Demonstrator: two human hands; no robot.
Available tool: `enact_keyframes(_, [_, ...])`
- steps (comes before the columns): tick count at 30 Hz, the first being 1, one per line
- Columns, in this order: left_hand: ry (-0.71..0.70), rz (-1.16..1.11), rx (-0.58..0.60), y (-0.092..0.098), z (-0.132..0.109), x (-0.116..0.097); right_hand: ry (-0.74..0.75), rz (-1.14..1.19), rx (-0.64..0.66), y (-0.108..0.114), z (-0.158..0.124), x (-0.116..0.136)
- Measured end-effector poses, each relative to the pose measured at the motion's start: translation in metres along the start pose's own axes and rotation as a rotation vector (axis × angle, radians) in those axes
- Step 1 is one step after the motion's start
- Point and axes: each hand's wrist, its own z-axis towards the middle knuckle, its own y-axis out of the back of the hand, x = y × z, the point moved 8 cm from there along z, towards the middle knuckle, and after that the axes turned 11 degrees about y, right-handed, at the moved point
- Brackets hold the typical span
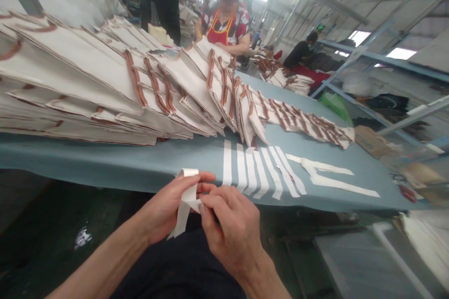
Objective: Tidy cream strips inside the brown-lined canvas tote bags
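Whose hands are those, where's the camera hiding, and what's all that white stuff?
There's no robot here! Those are a person's own bare hands, and the camera is worn on that person's head, looking forward and down. The left hand holds a looped white strip, and the right hand pinches it too. On the blue-green table, more white strips lie side by side, with longer cream strips to their right. Behind them are piles of cream fabric pieces with brown edging. Farther back, you can see someone in a red apron.
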Motion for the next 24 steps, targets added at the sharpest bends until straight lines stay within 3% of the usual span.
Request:
enact_keyframes(5, [-0.049,0.208,-0.039,0.009,0.005,0.020,-0.169,0.131,-0.068,0.001,-0.004,-0.027])
enact_keyframes(10, [-0.098,0.302,-0.091,0.006,0.001,0.037,-0.633,0.452,-0.168,-0.026,-0.028,-0.072])
enact_keyframes(13, [-0.099,0.356,-0.068,0.002,0.000,0.050,-0.805,0.608,-0.277,-0.033,-0.029,-0.093])
enact_keyframes(17, [-0.115,0.516,-0.039,0.001,0.001,0.065,-0.856,0.780,-0.392,-0.030,-0.009,-0.118])
enact_keyframes(21, [-0.157,0.727,-0.207,0.017,-0.006,0.075,-0.816,0.715,-0.482,-0.015,0.013,-0.142])
enact_keyframes(24, [-0.127,0.757,-0.126,0.018,-0.015,0.096,-0.767,0.589,-0.538,-0.003,0.027,-0.157])
